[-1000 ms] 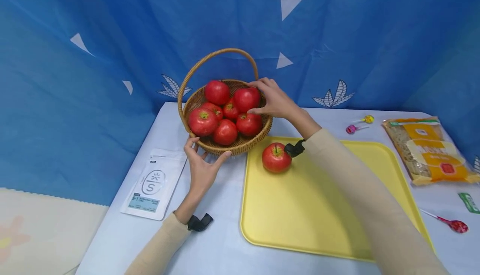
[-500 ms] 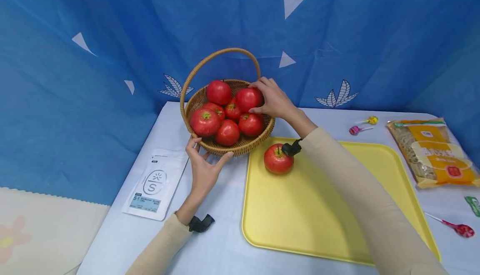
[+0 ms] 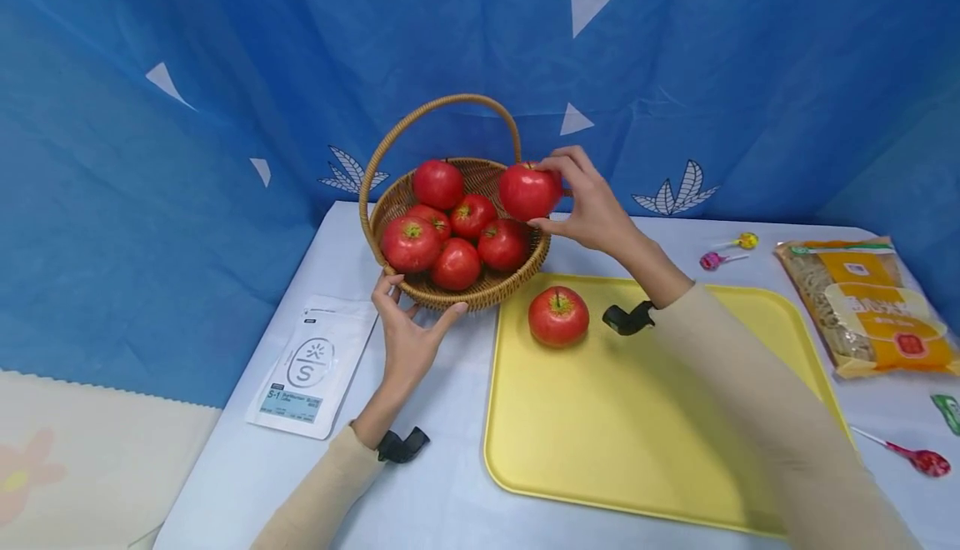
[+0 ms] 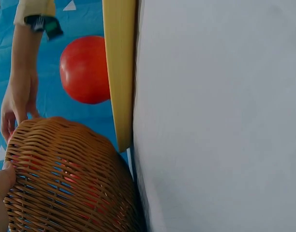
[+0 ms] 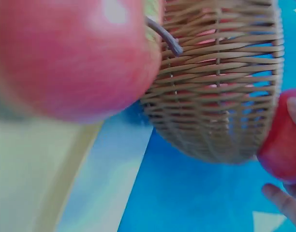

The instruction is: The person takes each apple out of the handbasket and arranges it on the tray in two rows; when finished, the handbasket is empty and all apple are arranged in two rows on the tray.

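Right grip point(image 3: 596, 208): pinching 1 apple point(image 3: 528, 192) | glossy, bright red, rounded | left grip point(image 3: 405, 343): holding wicker basket point(image 3: 487, 294)

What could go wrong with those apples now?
The right hand pinches one apple near the basket's rim, so it might slip and fall. The left hand holds the basket's near side; if it tugs or lets go, the basket could tip and the loose apples inside might roll out.
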Motion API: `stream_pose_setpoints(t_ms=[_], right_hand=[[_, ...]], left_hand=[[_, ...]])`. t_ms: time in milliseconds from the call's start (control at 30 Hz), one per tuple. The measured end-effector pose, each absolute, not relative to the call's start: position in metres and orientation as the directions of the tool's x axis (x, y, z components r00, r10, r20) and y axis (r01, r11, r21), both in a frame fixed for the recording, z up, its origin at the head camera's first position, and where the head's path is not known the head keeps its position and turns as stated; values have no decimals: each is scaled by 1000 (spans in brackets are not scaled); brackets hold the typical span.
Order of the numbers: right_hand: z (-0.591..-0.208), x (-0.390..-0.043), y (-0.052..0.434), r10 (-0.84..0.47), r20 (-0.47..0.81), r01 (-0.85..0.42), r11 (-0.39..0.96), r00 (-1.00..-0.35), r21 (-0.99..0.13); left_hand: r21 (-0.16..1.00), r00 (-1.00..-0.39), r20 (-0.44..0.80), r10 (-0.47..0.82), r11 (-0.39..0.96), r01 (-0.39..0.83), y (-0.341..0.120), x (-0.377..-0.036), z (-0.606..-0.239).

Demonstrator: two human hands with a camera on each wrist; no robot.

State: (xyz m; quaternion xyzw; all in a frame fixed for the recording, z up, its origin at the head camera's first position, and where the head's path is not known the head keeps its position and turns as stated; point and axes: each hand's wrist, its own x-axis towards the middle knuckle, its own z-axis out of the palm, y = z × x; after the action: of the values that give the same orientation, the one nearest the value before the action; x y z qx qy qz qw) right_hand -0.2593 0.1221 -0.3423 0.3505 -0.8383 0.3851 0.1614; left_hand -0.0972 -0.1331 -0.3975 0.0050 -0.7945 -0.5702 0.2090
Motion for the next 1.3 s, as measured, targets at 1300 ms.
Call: stream_pose_setpoints(t_ms=[1300], right_hand=[[-436,-145,235,-505,270,-559,601,-820,-572]], left_hand=[[912,-911,322,-257,343,225,-132,-96,-396]])
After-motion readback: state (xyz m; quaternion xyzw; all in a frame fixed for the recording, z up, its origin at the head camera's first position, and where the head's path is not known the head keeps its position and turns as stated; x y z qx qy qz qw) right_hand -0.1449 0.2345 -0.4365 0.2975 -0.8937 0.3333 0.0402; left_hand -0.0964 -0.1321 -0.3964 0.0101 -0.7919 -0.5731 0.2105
